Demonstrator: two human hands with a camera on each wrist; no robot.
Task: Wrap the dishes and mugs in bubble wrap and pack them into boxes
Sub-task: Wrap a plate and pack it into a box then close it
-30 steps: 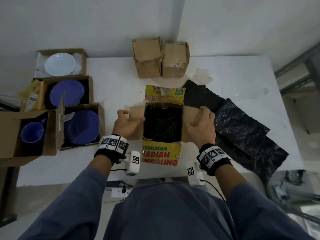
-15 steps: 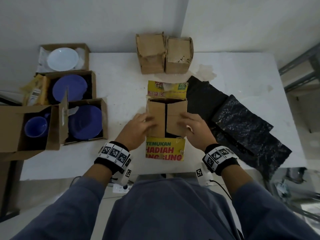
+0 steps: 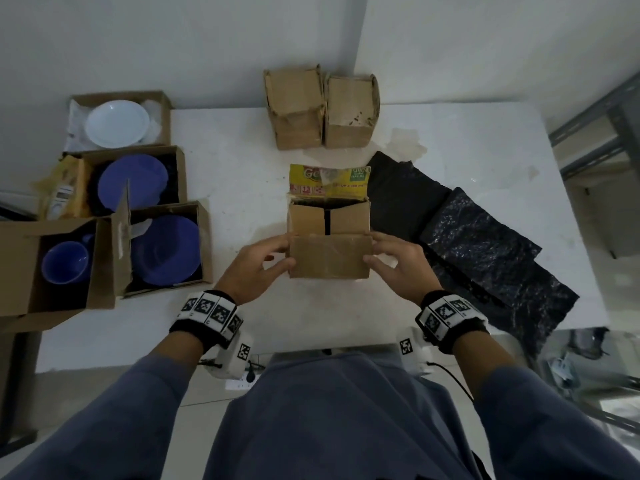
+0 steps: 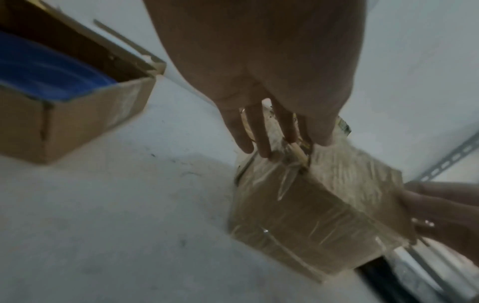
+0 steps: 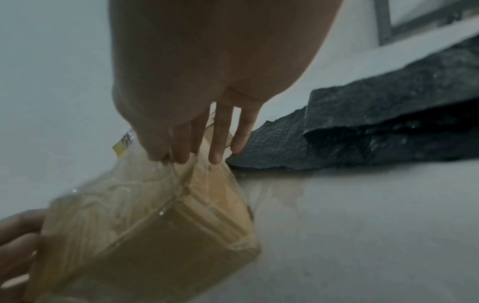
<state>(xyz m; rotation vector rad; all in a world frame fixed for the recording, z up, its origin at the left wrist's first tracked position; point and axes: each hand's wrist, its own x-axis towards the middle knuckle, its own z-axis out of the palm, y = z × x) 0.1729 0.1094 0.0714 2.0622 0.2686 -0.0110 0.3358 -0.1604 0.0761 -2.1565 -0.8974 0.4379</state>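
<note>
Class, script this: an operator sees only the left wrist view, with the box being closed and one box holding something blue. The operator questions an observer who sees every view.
Operator: Any dishes besides that blue one?
Observer: Yes, the head view shows a white plate lying in the far-left box.
Operator: Is there a mug anywhere?
Observer: A blue mug sits in the open near-left box, beyond your frame.
</note>
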